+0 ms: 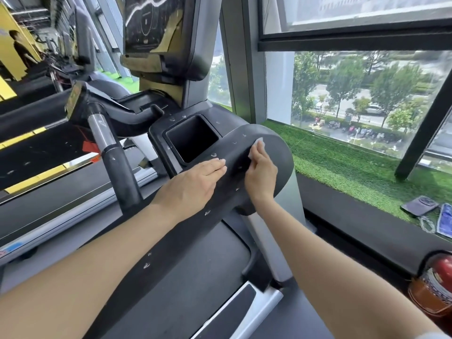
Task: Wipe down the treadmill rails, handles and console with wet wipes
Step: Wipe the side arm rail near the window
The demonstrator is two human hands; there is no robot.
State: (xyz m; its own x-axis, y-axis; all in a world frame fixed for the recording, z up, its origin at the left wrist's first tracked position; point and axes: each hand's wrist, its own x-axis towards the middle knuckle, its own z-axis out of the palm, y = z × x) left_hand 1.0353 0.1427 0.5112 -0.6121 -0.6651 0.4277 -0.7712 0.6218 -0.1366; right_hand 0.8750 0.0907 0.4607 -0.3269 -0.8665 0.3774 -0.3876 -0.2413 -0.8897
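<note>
The right hand [260, 171] presses a white wet wipe [256, 148] against the dark grey side handrail [276, 155] of the treadmill, fingers held together over the wipe, only the upper edge of which shows beyond the fingertips at about 12 o'clock from the hand. Whether the thumb curls around the wipe cannot be determined. The left hand [193, 184] lies flat on the same handrail at about 9 o'clock from the right hand, fingers straight and pressed side by side, holding nothing; its fingertips sit just beside the lower edge of the rectangular cup recess [193, 138]. The two hands are near each other but not touching. Small water droplets are scattered along the top of the handrail. The console [159, 33], with a dark screen, stands at about 11 o'clock from the hands, above the recess. A centre grip bar [102, 130] with a metallic sleeve rises at about 9 o'clock from the recess. The running belt [195, 277] lies below both forearms at 6 o'clock. At 3 o'clock, a strip of artificial grass [342, 167] runs under the window [367, 94]; a dark phone [419, 207] and a blue packet [445, 221] lie on the grass near the right edge. A red extinguisher [435, 285] sits at about 4 o'clock.
</note>
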